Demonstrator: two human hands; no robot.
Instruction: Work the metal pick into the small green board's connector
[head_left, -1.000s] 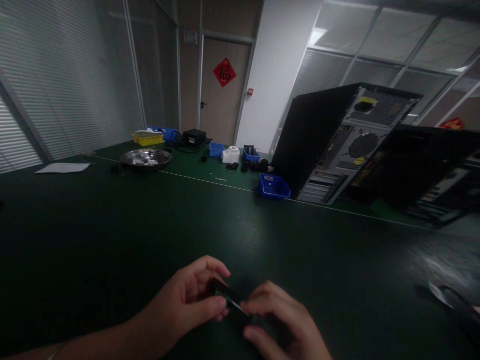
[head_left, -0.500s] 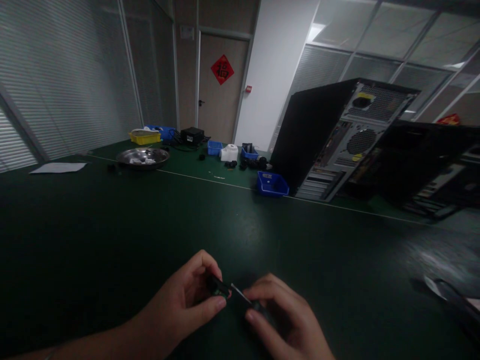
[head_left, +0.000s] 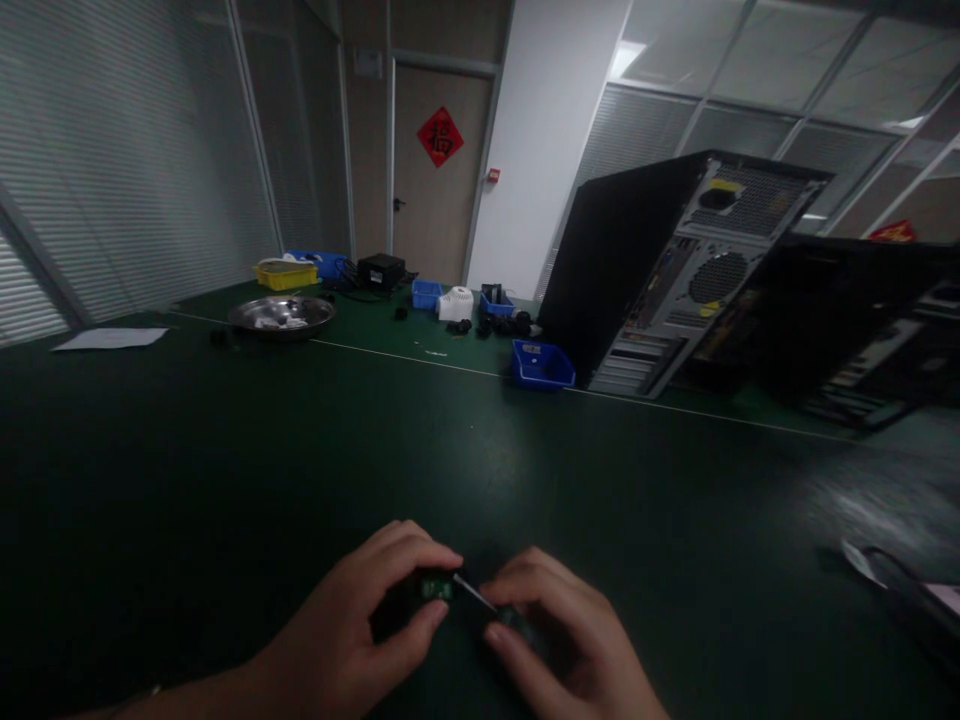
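Near the bottom middle, my left hand [head_left: 367,610] pinches a small dark part with a green circuit board [head_left: 436,587] between thumb and fingers. To its right, my right hand [head_left: 562,620] is closed on the dark handle of a screwdriver [head_left: 474,592]. The thin metal shaft points up and left, its tip at the right edge of the small part beside my left fingertips. Whether the tip touches the part is too dark to tell. Both hands are just above the green table [head_left: 300,450].
A steel bowl [head_left: 281,315] and paper [head_left: 112,339] lie at the far left. A blue bin [head_left: 542,365] sits before a black computer tower [head_left: 637,270]. Behind are a yellow tray [head_left: 286,275] and a white device [head_left: 455,303]. A cable [head_left: 900,580] is at the right.
My left fingers have shifted over the small part, which is now turned with more of its green board showing. The screwdriver tip has moved slightly left, up to the part.
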